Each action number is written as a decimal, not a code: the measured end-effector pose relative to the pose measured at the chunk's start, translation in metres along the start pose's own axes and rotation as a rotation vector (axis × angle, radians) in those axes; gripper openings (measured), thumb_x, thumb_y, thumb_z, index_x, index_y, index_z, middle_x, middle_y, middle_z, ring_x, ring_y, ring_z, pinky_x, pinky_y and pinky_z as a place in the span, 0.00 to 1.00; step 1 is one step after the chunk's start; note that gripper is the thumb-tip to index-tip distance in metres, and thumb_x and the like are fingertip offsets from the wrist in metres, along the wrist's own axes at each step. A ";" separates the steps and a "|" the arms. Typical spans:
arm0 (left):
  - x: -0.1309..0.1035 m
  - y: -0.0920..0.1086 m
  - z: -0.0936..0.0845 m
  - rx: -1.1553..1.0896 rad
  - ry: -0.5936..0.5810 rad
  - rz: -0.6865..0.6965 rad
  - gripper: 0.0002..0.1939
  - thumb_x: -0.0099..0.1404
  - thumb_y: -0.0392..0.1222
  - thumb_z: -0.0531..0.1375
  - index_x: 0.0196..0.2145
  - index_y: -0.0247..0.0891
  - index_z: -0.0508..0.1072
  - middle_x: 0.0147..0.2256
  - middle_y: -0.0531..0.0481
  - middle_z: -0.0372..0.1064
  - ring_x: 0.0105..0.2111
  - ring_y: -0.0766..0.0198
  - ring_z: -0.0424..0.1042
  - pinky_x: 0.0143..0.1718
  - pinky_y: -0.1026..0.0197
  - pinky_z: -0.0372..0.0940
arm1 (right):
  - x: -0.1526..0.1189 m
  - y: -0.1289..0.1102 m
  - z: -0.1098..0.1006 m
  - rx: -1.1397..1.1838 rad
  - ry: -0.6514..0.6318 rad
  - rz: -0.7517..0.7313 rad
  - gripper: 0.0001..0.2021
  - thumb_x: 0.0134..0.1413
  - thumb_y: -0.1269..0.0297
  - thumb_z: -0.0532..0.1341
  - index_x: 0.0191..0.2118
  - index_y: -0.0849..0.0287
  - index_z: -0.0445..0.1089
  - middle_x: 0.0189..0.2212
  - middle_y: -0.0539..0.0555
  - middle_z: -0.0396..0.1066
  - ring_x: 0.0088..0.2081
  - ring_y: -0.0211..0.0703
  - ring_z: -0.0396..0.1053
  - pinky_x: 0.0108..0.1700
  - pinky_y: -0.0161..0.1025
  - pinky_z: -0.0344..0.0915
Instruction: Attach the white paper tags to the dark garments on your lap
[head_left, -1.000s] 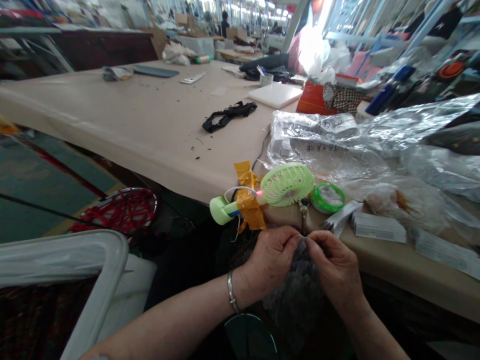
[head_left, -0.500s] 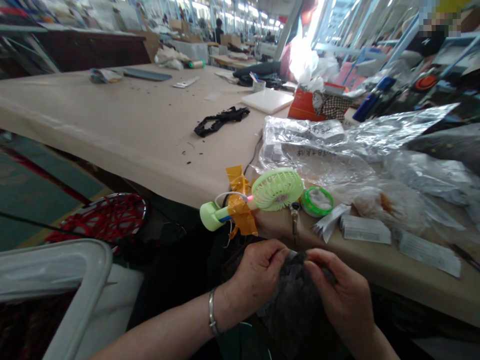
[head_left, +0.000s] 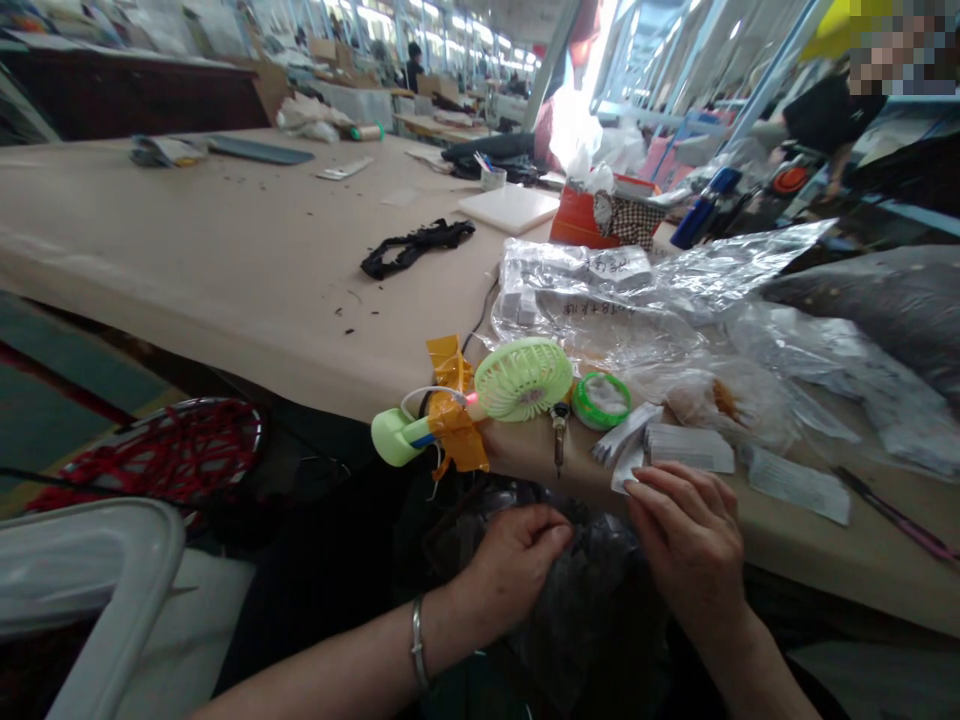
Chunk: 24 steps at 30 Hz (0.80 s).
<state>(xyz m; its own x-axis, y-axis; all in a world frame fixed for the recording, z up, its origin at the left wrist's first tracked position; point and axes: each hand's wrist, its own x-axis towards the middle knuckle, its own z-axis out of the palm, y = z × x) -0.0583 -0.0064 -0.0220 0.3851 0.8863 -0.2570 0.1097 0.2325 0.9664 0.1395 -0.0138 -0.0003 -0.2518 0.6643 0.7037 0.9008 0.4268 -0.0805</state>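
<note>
My left hand [head_left: 516, 562] is closed, thumb against the curled fingers, above a dark grey translucent plastic bag [head_left: 585, 610]; what it pinches, if anything, is hidden. Over the table's front edge, my right hand [head_left: 694, 545] has its fingertips on a white label strip [head_left: 628, 465], pinching its near end. Beside that strip lies a stack of printed white labels [head_left: 686, 447]. Just left of the labels are a round green tub [head_left: 602, 402] with white stuff inside and a thin metal-tipped tool [head_left: 559, 440].
A light-green small fan [head_left: 523, 380] is taped to the table edge with orange tape [head_left: 457, 430]. Clear plastic bags [head_left: 600, 300] cover the right side of the table [head_left: 247, 270]. A white bin [head_left: 161, 540] and a basket of red strips [head_left: 172, 450] stand at lower left.
My right hand has left the dark grey material beside my left hand and moved up to the white labels. My left hand stays closed over the bag. The view has shifted slightly right.
</note>
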 end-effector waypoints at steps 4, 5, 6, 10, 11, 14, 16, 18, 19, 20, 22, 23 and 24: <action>0.007 0.014 0.020 -0.572 -0.163 -0.247 0.12 0.61 0.47 0.58 0.33 0.34 0.72 0.28 0.49 0.70 0.27 0.65 0.69 0.32 0.62 0.64 | -0.011 -0.017 -0.015 0.163 -0.024 -0.065 0.07 0.55 0.75 0.62 0.39 0.58 0.73 0.38 0.54 0.75 0.46 0.48 0.69 0.50 0.48 0.63; 0.008 0.018 0.024 -0.706 -0.201 -0.295 0.14 0.61 0.49 0.58 0.34 0.33 0.72 0.29 0.48 0.70 0.26 0.66 0.68 0.31 0.62 0.64 | -0.016 -0.022 -0.017 0.197 -0.040 -0.085 0.07 0.55 0.76 0.61 0.38 0.58 0.72 0.38 0.55 0.75 0.47 0.47 0.68 0.50 0.48 0.63; 0.010 0.021 0.028 -0.805 -0.220 -0.326 0.14 0.60 0.49 0.59 0.33 0.33 0.71 0.28 0.49 0.69 0.25 0.67 0.68 0.29 0.64 0.63 | -0.020 -0.027 -0.020 0.225 -0.057 -0.105 0.08 0.55 0.77 0.60 0.38 0.59 0.72 0.38 0.55 0.75 0.47 0.47 0.68 0.50 0.48 0.63; 0.016 0.027 0.037 -0.883 -0.107 -0.380 0.05 0.58 0.36 0.62 0.29 0.32 0.69 0.24 0.52 0.66 0.20 0.71 0.65 0.23 0.68 0.60 | -0.031 -0.030 -0.023 0.269 -0.110 -0.138 0.09 0.57 0.78 0.58 0.39 0.60 0.72 0.37 0.54 0.74 0.47 0.46 0.67 0.51 0.46 0.63; 0.017 0.028 0.037 -0.866 -0.093 -0.392 0.03 0.59 0.35 0.60 0.31 0.32 0.69 0.24 0.52 0.67 0.21 0.70 0.66 0.24 0.67 0.62 | -0.031 -0.025 -0.023 0.257 -0.121 -0.124 0.10 0.57 0.78 0.57 0.41 0.60 0.71 0.38 0.55 0.74 0.48 0.46 0.67 0.51 0.46 0.63; 0.016 0.030 0.037 -0.786 -0.104 -0.441 0.05 0.66 0.36 0.54 0.36 0.32 0.68 0.26 0.48 0.70 0.21 0.67 0.69 0.26 0.63 0.66 | -0.025 -0.001 -0.020 0.141 -0.109 -0.017 0.14 0.59 0.73 0.57 0.51 0.61 0.67 0.43 0.58 0.72 0.50 0.49 0.65 0.51 0.46 0.65; 0.015 0.031 0.037 -0.721 -0.095 -0.461 0.06 0.67 0.37 0.53 0.38 0.32 0.67 0.25 0.47 0.71 0.21 0.66 0.70 0.26 0.63 0.67 | -0.020 0.016 -0.016 -0.014 -0.090 0.087 0.17 0.61 0.64 0.56 0.55 0.63 0.64 0.46 0.62 0.70 0.51 0.54 0.64 0.52 0.51 0.64; 0.014 0.030 0.038 -0.670 -0.073 -0.467 0.06 0.67 0.37 0.54 0.38 0.31 0.67 0.25 0.47 0.71 0.21 0.66 0.71 0.25 0.64 0.66 | -0.018 0.027 -0.012 -0.165 -0.132 0.147 0.22 0.61 0.56 0.55 0.56 0.65 0.63 0.49 0.65 0.69 0.52 0.59 0.63 0.52 0.56 0.63; 0.014 0.029 0.038 -0.651 -0.068 -0.469 0.06 0.66 0.37 0.54 0.39 0.31 0.67 0.25 0.47 0.71 0.21 0.66 0.71 0.25 0.64 0.66 | -0.019 0.030 -0.010 -0.218 -0.163 0.154 0.23 0.62 0.54 0.54 0.56 0.65 0.63 0.50 0.65 0.68 0.53 0.61 0.62 0.53 0.58 0.62; 0.015 0.028 0.039 -0.634 -0.062 -0.474 0.06 0.66 0.37 0.55 0.39 0.31 0.67 0.25 0.47 0.71 0.21 0.66 0.71 0.25 0.64 0.66 | -0.020 0.031 -0.008 -0.252 -0.189 0.147 0.22 0.62 0.55 0.54 0.56 0.64 0.64 0.50 0.64 0.68 0.53 0.61 0.62 0.53 0.58 0.62; 0.015 0.026 0.040 -0.608 -0.048 -0.483 0.06 0.66 0.36 0.55 0.38 0.31 0.67 0.25 0.47 0.71 0.21 0.66 0.70 0.25 0.65 0.66 | -0.025 0.031 -0.006 -0.272 -0.200 0.122 0.19 0.62 0.59 0.54 0.55 0.63 0.66 0.50 0.63 0.69 0.53 0.58 0.63 0.53 0.56 0.62; 0.016 0.025 0.040 -0.597 -0.048 -0.485 0.05 0.66 0.36 0.55 0.38 0.31 0.67 0.25 0.47 0.70 0.21 0.67 0.70 0.24 0.65 0.66 | -0.027 0.031 -0.006 -0.264 -0.183 0.112 0.18 0.62 0.61 0.54 0.54 0.63 0.66 0.49 0.62 0.70 0.52 0.57 0.64 0.53 0.55 0.62; 0.016 0.024 0.040 -0.586 -0.049 -0.486 0.05 0.66 0.36 0.55 0.37 0.31 0.67 0.24 0.47 0.70 0.21 0.66 0.70 0.24 0.65 0.66 | -0.029 0.031 -0.006 -0.246 -0.161 0.104 0.16 0.62 0.62 0.55 0.53 0.62 0.67 0.48 0.61 0.71 0.51 0.55 0.65 0.53 0.54 0.62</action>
<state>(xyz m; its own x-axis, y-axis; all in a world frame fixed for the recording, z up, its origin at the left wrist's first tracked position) -0.0124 -0.0026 -0.0037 0.4598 0.6141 -0.6415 -0.2215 0.7788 0.5868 0.1773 -0.0238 -0.0192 -0.1885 0.7938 0.5782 0.9784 0.2026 0.0409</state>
